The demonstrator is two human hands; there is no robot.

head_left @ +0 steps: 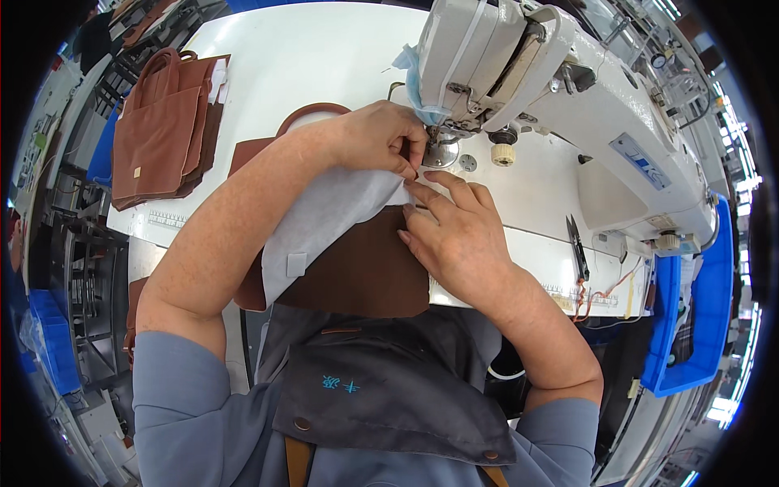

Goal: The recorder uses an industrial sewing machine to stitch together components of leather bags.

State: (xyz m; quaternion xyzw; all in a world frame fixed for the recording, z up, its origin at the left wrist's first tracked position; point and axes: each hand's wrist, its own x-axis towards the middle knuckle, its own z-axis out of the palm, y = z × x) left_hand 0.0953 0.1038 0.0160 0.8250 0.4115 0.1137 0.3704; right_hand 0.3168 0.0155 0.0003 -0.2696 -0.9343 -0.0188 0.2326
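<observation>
A brown leather bag piece [357, 264] with a white lining [333, 207] lies at the sewing machine's bed, its near edge overhanging toward my lap. A brown handle loop [312, 112] shows behind my left forearm. My left hand [383, 138] is closed, its thumb and fingers pinching the lining's top corner beside the needle area. From the right, my right hand [458, 227] meets the same corner, fingertips on the edge and thumb against the brown leather. What lies under both sets of fingertips is hidden. A small white square patch [297, 265] sits on the lining.
The white sewing machine [568, 89] rises at the right, with its presser foot [442, 152] just beyond my fingers. Black thread snips [577, 247] lie right of my hand. Stacked brown bag pieces [166, 134] rest at the left. A blue bin [690, 325] hangs at the right edge.
</observation>
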